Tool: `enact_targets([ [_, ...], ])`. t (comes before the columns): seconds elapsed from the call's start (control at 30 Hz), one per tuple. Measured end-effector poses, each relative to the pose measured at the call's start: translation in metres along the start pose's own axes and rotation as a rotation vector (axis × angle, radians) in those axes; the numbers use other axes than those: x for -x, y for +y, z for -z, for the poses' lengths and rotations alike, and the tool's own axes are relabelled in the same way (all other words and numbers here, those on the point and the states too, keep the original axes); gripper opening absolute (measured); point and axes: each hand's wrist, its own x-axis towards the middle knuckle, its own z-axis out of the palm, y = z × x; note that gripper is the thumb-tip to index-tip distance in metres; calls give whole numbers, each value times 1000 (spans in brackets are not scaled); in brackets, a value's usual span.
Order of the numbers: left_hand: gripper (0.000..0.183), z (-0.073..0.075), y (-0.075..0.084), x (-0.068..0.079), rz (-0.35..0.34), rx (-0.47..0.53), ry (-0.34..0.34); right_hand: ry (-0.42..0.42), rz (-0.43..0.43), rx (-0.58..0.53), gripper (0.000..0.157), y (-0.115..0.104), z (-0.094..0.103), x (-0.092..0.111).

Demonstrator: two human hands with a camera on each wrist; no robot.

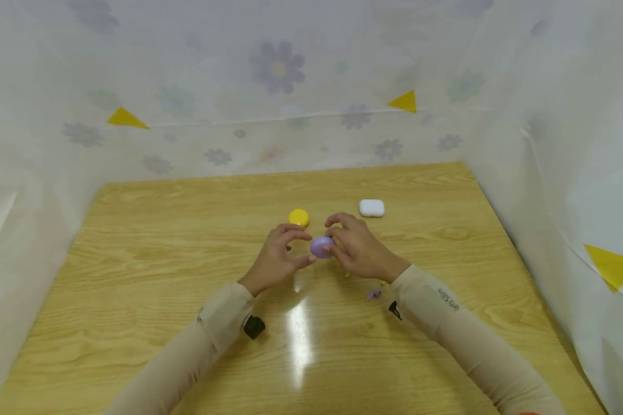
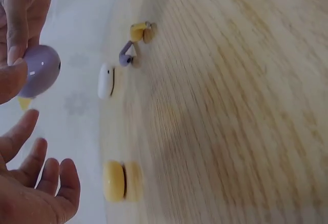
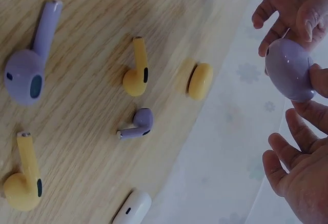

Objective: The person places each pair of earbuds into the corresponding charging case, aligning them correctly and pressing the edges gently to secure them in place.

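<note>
My right hand (image 1: 366,251) pinches a purple, egg-shaped earbud case (image 1: 322,247) between its thumb and fingers, above the table. The case looks closed in the right wrist view. Just left of it, my left hand (image 1: 277,256) is held with its fingers spread loosely and its thumb close to the case's near side. In the left wrist view its fingers (image 2: 36,165) stand apart from the purple case; whether the left thumb touches it, I cannot tell. Below the hands lie purple earbuds (image 3: 32,75) and yellow earbuds (image 3: 136,80) on the wood, partly hidden in the head view.
A yellow earbud case (image 1: 298,218) rests on the table just beyond the left hand. Farther right is a white earbud case (image 1: 371,208). The wooden table (image 1: 161,248) is bordered by a flowered sheet (image 1: 277,115) with yellow triangles on it.
</note>
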Motion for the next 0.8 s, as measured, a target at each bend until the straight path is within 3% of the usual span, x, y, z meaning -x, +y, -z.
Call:
enact_targets([
  [0.23,33,0,-5,-3,18,56,-96,5,33,17,15,1,-5,1],
  [0.43,23,0,-2,-4,7,65,-85,-27,-9,-29,14,-2,-3,0],
  [0.67,25,-2,-1,-4,1,71,-85,-111,-110,-109,14,-2,3,-1],
  [0.8,25,-3,-1,-4,-18,68,-63,-95,-117,-121,15,1,4,-3],
])
